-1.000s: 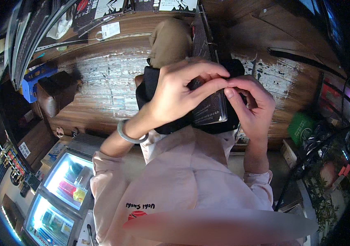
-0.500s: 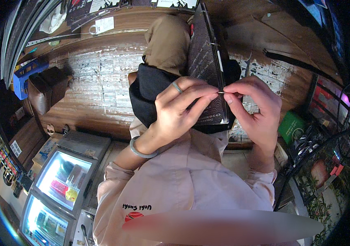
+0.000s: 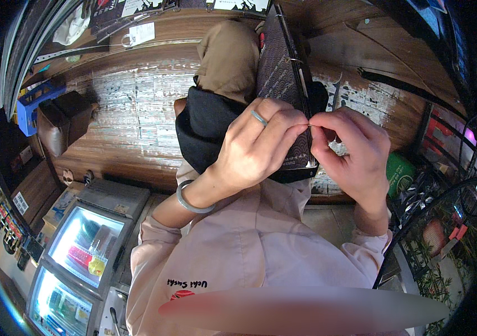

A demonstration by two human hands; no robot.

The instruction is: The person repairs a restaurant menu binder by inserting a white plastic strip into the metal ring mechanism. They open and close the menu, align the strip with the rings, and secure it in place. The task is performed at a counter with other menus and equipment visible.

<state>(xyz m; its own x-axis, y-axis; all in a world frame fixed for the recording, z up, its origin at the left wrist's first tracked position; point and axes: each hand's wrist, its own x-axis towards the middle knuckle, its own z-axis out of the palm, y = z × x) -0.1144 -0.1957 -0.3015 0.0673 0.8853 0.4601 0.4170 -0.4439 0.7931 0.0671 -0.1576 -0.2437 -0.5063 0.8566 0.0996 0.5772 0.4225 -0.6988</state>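
A dark patterned booklet like a menu stands on edge across my lap, its bound side turned up and to the right. Near the top of that side, a thin metal binding ring loops through it. My left hand, with a ring and a bangle, pinches a similar small metal ring lower down between thumb and forefinger. From the other side, my right hand pinches it too, fingertips almost touching the left's. Most of this ring is hidden by the fingers.
A lit glass-topped freezer stands at lower left. Beyond it are a brown stool and a blue crate. Papers lie on the far counter. To the right are a green bag, black cables and plants.
Both hands have shifted slightly right, and the left fingers have closed in toward the right ones, covering more of the small ring. The booklet has tilted a little to the right.
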